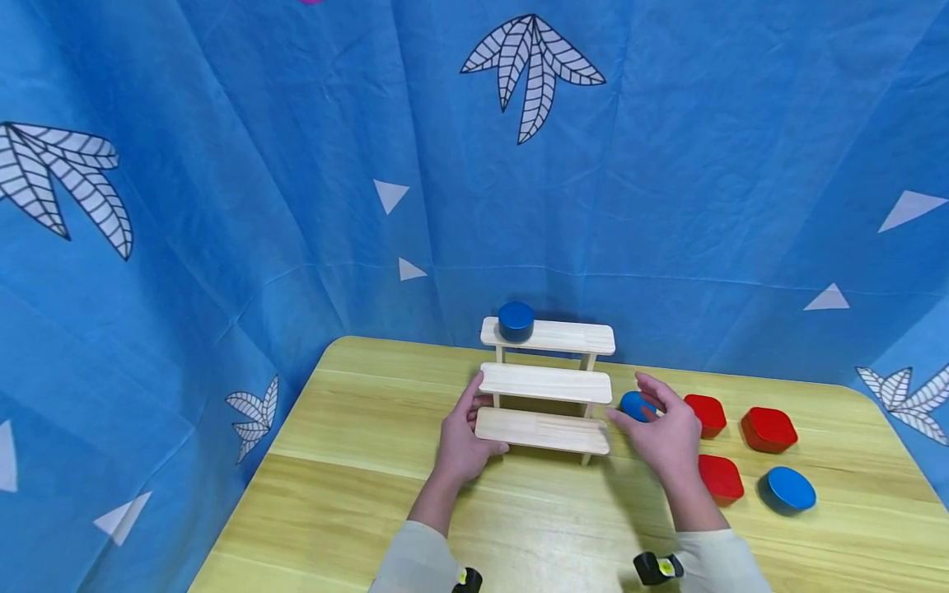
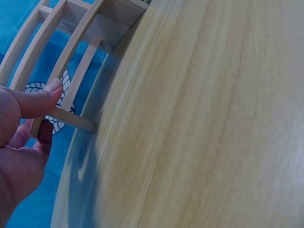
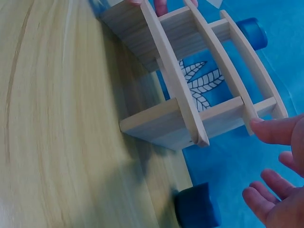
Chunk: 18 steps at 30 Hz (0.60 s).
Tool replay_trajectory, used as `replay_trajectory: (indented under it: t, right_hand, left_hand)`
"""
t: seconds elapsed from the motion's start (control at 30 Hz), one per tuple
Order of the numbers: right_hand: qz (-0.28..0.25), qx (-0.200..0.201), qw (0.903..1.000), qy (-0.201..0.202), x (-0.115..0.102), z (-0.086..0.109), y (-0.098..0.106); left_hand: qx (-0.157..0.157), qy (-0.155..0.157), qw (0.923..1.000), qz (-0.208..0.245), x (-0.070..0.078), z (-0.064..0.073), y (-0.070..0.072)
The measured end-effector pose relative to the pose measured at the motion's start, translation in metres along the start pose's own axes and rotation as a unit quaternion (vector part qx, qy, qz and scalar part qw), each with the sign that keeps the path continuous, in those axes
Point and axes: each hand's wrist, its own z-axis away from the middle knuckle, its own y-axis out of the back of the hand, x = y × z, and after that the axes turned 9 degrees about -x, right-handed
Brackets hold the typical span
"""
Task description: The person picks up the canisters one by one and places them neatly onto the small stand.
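Note:
A three-tier wooden display rack [image 1: 545, 384] stands on the table, with a blue round tin-like piece [image 1: 516, 322] on the left of its top shelf. My left hand [image 1: 463, 445] holds the left end of the bottom shelf; in the left wrist view the thumb lies over the board and fingers curl beneath it. My right hand [image 1: 670, 430] is at the rack's right side, fingers spread and holding nothing. In the right wrist view its thumb tip [image 3: 266, 129] is right at the middle shelf's end. Another blue piece [image 1: 636, 405] sits partly behind the right fingers.
Right of the right hand lie three red rounded-square pieces, at the back [image 1: 706, 414], farther right [image 1: 769, 430] and nearer the front [image 1: 721, 479]. A blue round piece [image 1: 787, 491] is at front right. A blue patterned cloth [image 1: 474, 206] hangs behind the wooden table [image 1: 356, 428].

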Motion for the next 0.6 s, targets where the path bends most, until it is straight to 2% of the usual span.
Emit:
replay_trajectory:
  t: [0.37, 0.6]
  right_hand:
    - [0.025, -0.001, 0.9996, -0.014, 0.005, -0.001, 0.004]
    - [0.035, -0.003, 0.9991, -0.025, 0.012, -0.004, 0.004]
  left_hand:
    - [-0.001, 0.004, 1.0000, 0.000, 0.000, -0.001, 0.001]
    - [-0.001, -0.005, 1.0000, 0.000, 0.000, 0.000, 0.001]
